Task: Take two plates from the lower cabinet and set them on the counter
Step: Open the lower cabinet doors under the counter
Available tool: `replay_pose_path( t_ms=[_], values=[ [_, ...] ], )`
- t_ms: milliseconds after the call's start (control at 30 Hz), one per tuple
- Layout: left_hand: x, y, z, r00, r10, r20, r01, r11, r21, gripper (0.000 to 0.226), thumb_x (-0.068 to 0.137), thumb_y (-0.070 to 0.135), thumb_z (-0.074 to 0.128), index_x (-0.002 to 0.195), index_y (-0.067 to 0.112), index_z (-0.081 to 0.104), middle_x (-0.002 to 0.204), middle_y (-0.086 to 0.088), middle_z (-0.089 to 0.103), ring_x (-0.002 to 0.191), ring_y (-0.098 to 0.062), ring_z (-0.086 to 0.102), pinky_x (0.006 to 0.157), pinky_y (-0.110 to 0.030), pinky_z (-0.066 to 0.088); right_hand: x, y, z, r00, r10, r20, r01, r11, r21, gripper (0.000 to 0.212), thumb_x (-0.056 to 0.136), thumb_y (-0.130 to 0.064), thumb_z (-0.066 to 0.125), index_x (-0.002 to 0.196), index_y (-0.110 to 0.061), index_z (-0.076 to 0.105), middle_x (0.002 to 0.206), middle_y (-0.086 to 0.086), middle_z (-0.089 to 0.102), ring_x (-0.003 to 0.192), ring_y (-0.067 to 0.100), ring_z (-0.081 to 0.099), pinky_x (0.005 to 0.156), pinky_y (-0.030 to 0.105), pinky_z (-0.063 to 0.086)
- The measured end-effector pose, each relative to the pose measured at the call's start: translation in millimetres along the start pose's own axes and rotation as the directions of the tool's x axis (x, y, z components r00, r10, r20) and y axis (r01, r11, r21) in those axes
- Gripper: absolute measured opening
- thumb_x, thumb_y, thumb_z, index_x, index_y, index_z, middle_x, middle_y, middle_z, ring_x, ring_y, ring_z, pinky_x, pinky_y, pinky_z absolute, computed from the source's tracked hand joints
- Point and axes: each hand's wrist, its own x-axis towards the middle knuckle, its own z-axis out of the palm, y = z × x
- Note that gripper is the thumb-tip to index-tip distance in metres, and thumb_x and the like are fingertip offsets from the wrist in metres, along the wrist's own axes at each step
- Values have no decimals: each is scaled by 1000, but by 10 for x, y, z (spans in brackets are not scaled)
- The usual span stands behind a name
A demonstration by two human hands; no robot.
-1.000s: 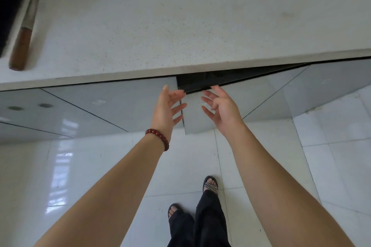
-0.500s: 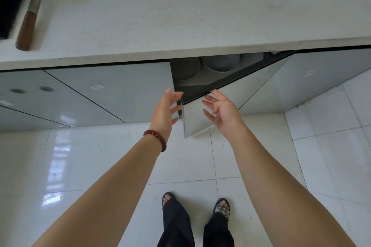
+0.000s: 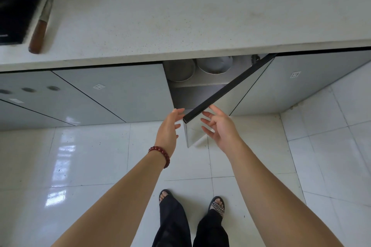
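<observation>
The lower cabinet door (image 3: 226, 106) stands swung out toward me, its black top edge running diagonally. Inside on the shelf sit two round grey dishes side by side: one plate (image 3: 180, 70) at the left and another (image 3: 214, 65) at the right, both partly hidden under the white counter (image 3: 180, 12). My left hand (image 3: 168, 128), with a red bead bracelet on the wrist, is open just left of the door's corner. My right hand (image 3: 220, 126) is open just right of that corner, fingers spread, holding nothing.
A cleaver with a brown wooden handle (image 3: 39, 34) lies on the counter's left side, beside a black stove top (image 3: 14, 10). Closed grey cabinet fronts (image 3: 110, 94) flank the opening. My feet in sandals (image 3: 192, 202) stand on glossy white floor tiles.
The cabinet door has swung further open, and the two dishes inside have come into sight. Both hands stayed open near the door's free corner while my view pulled back.
</observation>
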Motion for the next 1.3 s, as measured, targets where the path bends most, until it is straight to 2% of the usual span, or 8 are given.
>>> replay_pose_path(
  t_ms=[167, 367, 533, 633, 733, 867, 1033, 1300],
  values=[
    [-99, -14, 76, 1000, -27, 5, 27, 999, 46, 47, 96, 48, 22, 126, 27, 53, 128, 3, 52, 120, -20, 45, 109, -49, 29, -237, 46, -95, 999, 23, 29, -24, 1000, 9, 41, 91, -3, 38, 120, -28, 54, 115, -4, 63, 108, 17, 58, 84, 33, 54],
    [-233, -65, 202, 994, -87, 68, 79, 992, 102, 45, 94, 55, 20, 118, 34, 52, 121, 4, 55, 115, -19, 44, 106, -47, 27, -470, 63, -251, 999, 39, 15, -40, 999, 35, 32, 89, -15, 49, 117, -29, 56, 108, -5, 67, 104, 15, 61, 81, 31, 52],
    [-398, -199, 411, 979, -131, 154, 108, 983, 150, 48, 93, 57, 17, 115, 37, 55, 120, 4, 60, 117, -20, 45, 106, -47, 26, -636, 117, -540, 996, 67, -67, -65, 998, 23, 22, 91, -21, 44, 90, -36, 61, 98, -5, 69, 98, 15, 63, 82, 35, 52],
    [-495, -260, 592, 964, -151, 219, 111, 977, 184, 49, 92, 60, 16, 114, 40, 54, 110, 10, 63, 115, -18, 45, 106, -49, 24, -738, 146, -739, 990, 81, -117, -78, 997, 25, 20, 92, -25, 46, 105, -28, 60, 97, -4, 69, 96, 14, 63, 80, 34, 51],
    [-572, -279, 766, 949, -172, 263, 122, 973, 197, 47, 91, 61, 16, 114, 42, 53, 102, 15, 63, 115, -19, 46, 106, -49, 23, -837, 176, -942, 984, 94, -152, -88, 995, 46, 31, 90, -21, 46, 120, -23, 52, 105, 0, 67, 99, 16, 61, 78, 34, 50],
    [-626, -292, 964, 930, -197, 310, 124, 963, 240, 49, 93, 58, 15, 122, 38, 48, 110, 9, 62, 118, -21, 44, 106, -49, 22, -941, 208, -1182, 977, 97, -188, -82, 993, 87, 27, 92, -19, 41, 116, -25, 51, 104, -1, 69, 100, 15, 60, 83, 37, 49],
    [-696, -241, 1193, 918, -226, 327, 136, 951, 276, 53, 94, 55, 16, 130, 29, 46, 128, -2, 58, 123, -27, 44, 107, -49, 22, -1024, 248, -1404, 973, 84, -213, -63, 993, 103, 24, 96, -28, 38, 116, -25, 51, 106, -1, 69, 103, 17, 59, 88, 38, 47],
    [-811, -237, 1532, 893, -277, 355, 172, 938, 300, 58, 93, 57, 18, 135, 25, 43, 130, -1, 58, 118, -24, 45, 108, -48, 21, -1162, 243, -1739, 966, 51, -255, -24, 994, 107, 20, 95, -32, 41, 111, -28, 52, 105, -4, 69, 101, 14, 60, 84, 34, 48]
  ],
)
